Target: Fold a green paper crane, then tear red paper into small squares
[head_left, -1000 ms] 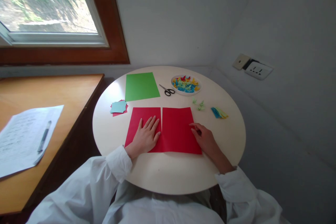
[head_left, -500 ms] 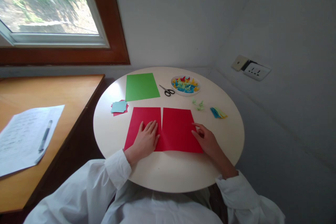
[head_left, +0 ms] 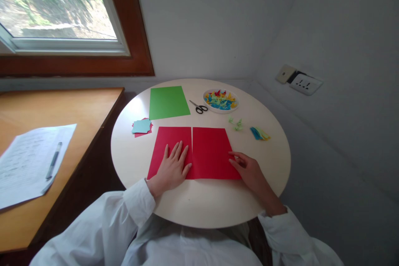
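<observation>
A red sheet of paper lies flat in front of me, with a narrow slit running from its far edge toward the middle. My left hand rests palm down on its left half, fingers spread. At the sheet's right edge is my right hand; its thumb and index finger touch the paper with a gap between them, and the other fingers curl underneath, partly hidden. Beyond the sheet lie black-handled scissors, slightly open. Pale green paper cutouts sit past its far right corner.
On the round white table are a green sheet, small blue and red paper squares, a white dish of colourful cutouts, and blue and yellow folded pieces. A wooden desk at left holds written paper and a pen.
The red sheet's right half has settled flatter and the slit has narrowed. My left hand's fingers have spread wider. My right hand has slid slightly toward me along the edge.
</observation>
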Demonstrator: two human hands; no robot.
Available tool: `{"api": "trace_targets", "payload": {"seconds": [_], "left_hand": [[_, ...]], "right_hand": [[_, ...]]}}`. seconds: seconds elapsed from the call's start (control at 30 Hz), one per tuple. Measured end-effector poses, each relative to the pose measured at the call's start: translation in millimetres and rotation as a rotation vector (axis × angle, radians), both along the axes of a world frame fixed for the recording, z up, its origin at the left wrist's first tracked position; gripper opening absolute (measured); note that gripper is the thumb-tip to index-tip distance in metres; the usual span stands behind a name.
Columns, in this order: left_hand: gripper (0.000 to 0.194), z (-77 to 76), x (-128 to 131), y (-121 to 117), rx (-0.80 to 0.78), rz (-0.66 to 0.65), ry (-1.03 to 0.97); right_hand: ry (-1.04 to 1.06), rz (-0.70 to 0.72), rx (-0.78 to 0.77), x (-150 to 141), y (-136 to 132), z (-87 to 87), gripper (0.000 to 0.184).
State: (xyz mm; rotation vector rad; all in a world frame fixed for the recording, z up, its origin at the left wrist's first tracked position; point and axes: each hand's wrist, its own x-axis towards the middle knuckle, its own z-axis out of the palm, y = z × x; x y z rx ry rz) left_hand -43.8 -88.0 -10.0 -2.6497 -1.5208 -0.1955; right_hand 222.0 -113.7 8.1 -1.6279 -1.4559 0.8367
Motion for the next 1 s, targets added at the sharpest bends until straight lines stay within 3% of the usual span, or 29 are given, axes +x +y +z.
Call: {"api": "trace_targets", "payload": {"seconds": [0.4,1.0], "left_hand": [[0.058,-2.2,0.0,1.0,0.008,-0.002,-0.007],[0.059,-1.6,-1.2,1.3,-0.011,-0.006,-0.011]], "right_hand": [[-0.139,-0.002,0.032,-1.6,-3.2,-4.4,0.031],[-0.155,0.019,0.067,3.6,-6.6,-10.1,0.028]]}}
